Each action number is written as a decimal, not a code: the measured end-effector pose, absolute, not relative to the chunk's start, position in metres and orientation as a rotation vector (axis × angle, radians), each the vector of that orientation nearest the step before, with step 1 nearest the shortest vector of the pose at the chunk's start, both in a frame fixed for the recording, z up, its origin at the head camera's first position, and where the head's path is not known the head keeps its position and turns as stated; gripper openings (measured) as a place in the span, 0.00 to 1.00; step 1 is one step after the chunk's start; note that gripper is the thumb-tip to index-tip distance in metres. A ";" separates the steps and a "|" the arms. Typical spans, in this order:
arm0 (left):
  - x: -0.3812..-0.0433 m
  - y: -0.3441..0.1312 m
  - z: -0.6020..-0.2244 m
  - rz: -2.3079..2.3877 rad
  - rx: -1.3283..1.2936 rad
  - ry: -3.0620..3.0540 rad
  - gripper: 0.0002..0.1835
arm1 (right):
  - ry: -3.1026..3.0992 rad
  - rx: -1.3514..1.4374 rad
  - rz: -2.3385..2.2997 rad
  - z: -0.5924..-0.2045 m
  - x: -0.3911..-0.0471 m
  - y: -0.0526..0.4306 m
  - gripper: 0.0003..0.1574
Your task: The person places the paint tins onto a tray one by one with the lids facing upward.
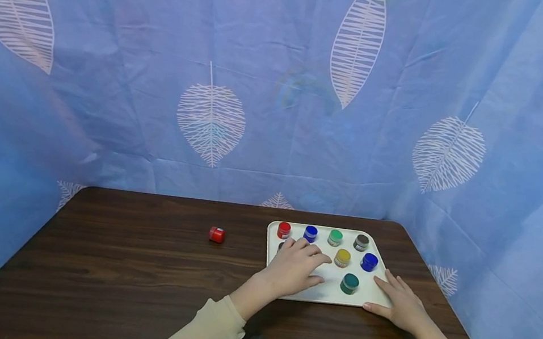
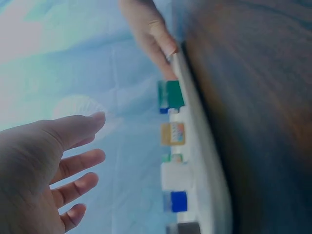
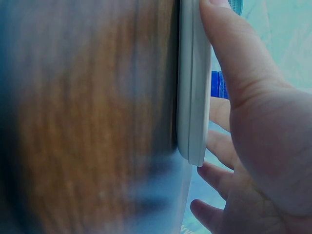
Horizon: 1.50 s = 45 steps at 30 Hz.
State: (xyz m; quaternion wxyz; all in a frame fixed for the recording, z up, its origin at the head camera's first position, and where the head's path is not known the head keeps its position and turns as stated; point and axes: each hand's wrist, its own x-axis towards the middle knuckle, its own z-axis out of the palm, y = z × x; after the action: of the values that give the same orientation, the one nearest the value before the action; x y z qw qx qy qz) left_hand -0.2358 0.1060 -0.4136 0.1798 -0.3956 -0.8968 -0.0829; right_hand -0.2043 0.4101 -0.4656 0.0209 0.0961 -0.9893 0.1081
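A white tray bears several small paint jars. My left hand hovers over its left part with fingers spread and nothing in them, hiding some of the jars. To the right of that hand stand a yellow jar and a dark green jar. A white jar shows in the left wrist view. My right hand rests at the tray's near right corner, its thumb along the rim and its fingers extended. Close by its fingertips is a blue jar.
Along the tray's far side stand a red jar, another blue jar, a light green jar and a dark jar. Left of the tray, a red jar lies on its side on the brown table. Blue cloth hangs behind.
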 end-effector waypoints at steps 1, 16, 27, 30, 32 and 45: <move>-0.236 0.102 -0.411 -0.243 -1.109 -2.532 0.22 | -3.061 0.302 0.335 -0.466 -0.204 0.410 0.52; -0.257 0.051 -0.389 -0.420 -0.884 -2.559 0.19 | -3.070 0.299 0.343 -0.464 -0.204 0.410 0.52; -0.281 0.002 -0.387 -0.650 -0.686 -2.589 0.18 | -3.074 0.296 0.332 -0.465 -0.205 0.411 0.52; -0.288 -0.013 -0.391 -0.721 -0.608 -2.612 0.18 | -3.073 0.297 0.331 -0.466 -0.205 0.411 0.52; -0.291 -0.023 -0.395 -0.753 -0.560 -2.625 0.18 | -3.073 0.296 0.329 -0.468 -0.205 0.411 0.52; -0.309 -0.077 -0.417 -0.945 -0.414 -2.715 0.25 | -3.064 0.293 0.326 -0.469 -0.204 0.411 0.53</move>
State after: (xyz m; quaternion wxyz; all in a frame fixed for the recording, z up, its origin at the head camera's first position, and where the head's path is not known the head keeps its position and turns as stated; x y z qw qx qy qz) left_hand -0.3086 -0.0773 -0.4168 0.1183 -0.1415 -0.9282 -0.3232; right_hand -0.2043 0.4110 -0.4687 0.0233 0.0946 -0.9896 0.1054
